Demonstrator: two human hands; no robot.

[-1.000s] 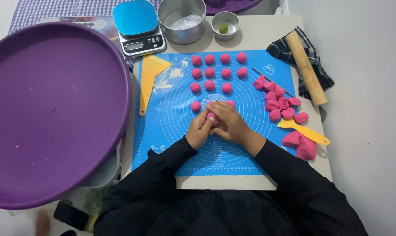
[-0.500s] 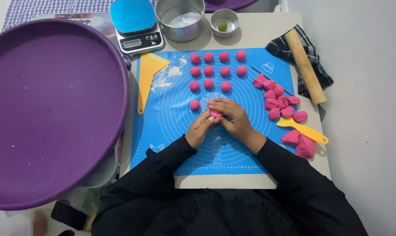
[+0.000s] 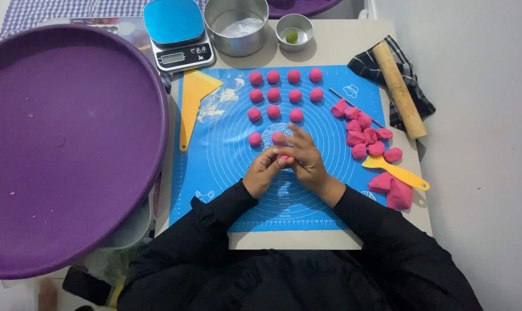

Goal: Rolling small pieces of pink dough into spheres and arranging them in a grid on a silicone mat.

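**Rolling a pink dough piece between two hands over the blue mat**

The pink dough piece (image 3: 284, 156) sits pressed between the two palms, just above the middle of the blue silicone mat (image 3: 226, 173); only a sliver of pink shows between the fingers. The left hand (image 3: 265, 173) cups it from the near side, fingers curled and closed about it; the right hand (image 3: 304, 158) lies over it with fingers extended, half open, its fingertips close to a finished ball (image 3: 278, 137) on the mat. Neither hand holds anything else.

Beyond the hands stand the rolled balls (image 3: 274, 95), set in rows (four, four, three, then two in the unfinished row). To the right lies a heap of unrolled cut pieces (image 3: 364, 132), then a yellow spatula (image 3: 396, 171) and a larger pink lump (image 3: 393, 189). A yellow scraper (image 3: 193, 103) rests on the mat's left edge beside a dusting of flour. Farther out on the tabletop (image 3: 341, 49) are a wooden rolling pin (image 3: 398, 87) on a dark checked cloth, a kitchen scale (image 3: 177, 31), a round metal tin (image 3: 236, 26) and a small metal cup (image 3: 294, 31). A large purple tray (image 3: 59, 144) fills the left.

By appearance the step in hand is shaping one portion into a ball. The next move would seem to call for opening the palms and setting the ball beside the last one, keeping the row's spacing.
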